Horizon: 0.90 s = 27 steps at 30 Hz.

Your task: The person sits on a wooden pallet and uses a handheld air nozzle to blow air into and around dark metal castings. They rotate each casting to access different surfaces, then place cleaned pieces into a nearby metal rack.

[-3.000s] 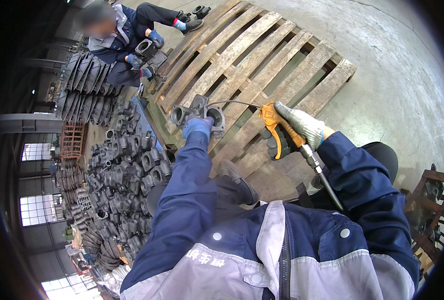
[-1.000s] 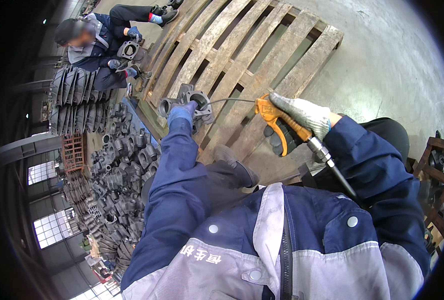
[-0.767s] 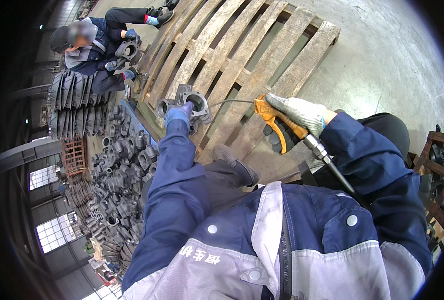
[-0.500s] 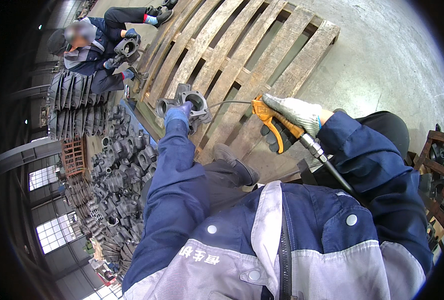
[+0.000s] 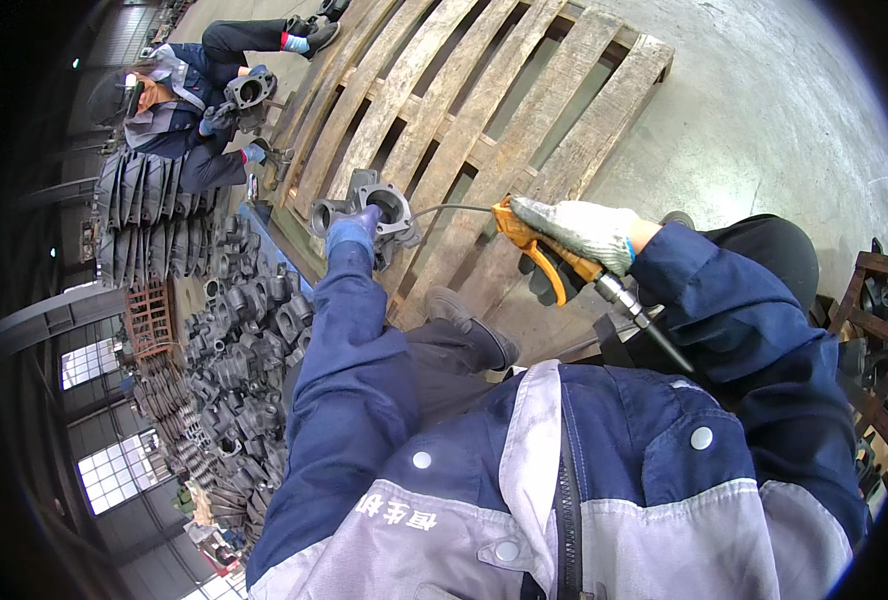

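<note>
Nearest the camera: the person's own blue-and-grey work jacket (image 5: 604, 480) w/ snap buttons and a zip, both sleeves reaching up toward the pallet. A dark shoe (image 5: 474, 325) sits between the sleeves, at the pallet's near edge.

Right hand (image 5: 579, 228), in a pale work glove, is clenched round the grip of an orange air blow gun (image 5: 539, 250). A metal fitting and dark hose (image 5: 644, 325) run back from the gun along the right forearm. A thin bent nozzle tube (image 5: 444, 209) leaves the gun's front and ends at the casting's round opening.

Left hand (image 5: 354, 230), in a blue glove, grasps a grey metal flanged casting (image 5: 379, 210) from its near side. The casting rests on the wooden pallet (image 5: 484, 110), near the pallet's left edge, w/ one round bore facing up.

Left of the pallet: a heap of similar dark castings (image 5: 244, 350) on the floor, w/ rows of stacked dark parts (image 5: 144, 220) beyond it. Right edge: a rust-coloured metal rack (image 5: 884, 330), partly cut off.

Farthest, top left: a co-worker (image 5: 179, 110) in matching blue-grey clothes sits by the pallet's far corner, gloved hands on another casting (image 5: 249, 92); how tightly they hold it can't be told. Bare concrete floor (image 5: 764, 110) spreads to the right of the pallet.
</note>
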{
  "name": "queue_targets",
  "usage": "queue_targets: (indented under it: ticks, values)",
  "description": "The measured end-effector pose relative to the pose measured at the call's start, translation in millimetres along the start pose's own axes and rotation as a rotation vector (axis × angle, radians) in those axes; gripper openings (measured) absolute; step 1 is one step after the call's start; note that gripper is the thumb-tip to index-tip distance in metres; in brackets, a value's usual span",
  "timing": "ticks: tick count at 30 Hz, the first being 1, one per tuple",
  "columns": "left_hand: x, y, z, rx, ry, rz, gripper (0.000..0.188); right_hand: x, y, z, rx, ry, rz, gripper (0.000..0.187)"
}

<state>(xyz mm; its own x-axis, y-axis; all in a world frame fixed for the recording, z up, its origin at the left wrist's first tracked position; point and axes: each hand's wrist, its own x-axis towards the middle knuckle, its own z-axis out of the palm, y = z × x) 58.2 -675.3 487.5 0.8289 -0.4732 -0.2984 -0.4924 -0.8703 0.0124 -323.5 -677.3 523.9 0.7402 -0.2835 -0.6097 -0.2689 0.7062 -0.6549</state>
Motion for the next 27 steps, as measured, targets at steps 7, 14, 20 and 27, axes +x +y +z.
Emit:
queue_targets:
  ticks: [7,14,20,27]
  values:
    - [3,-1,0,0.012,-0.047,0.009,0.068,-17,-14,-4,0.102,0.027,-0.21,0.068]
    - [14,-9,5,-0.008,-0.05,0.027,0.071,-13,-14,1,-0.01,0.022,-0.15,0.07]
    - [6,-7,2,-0.084,-0.089,0.017,0.063,-7,-12,1,0.019,0.12,-0.086,0.064]
    - [37,-23,18,-0.095,0.009,-0.005,0.059,8,-10,-2,-0.293,0.189,-0.095,0.071]
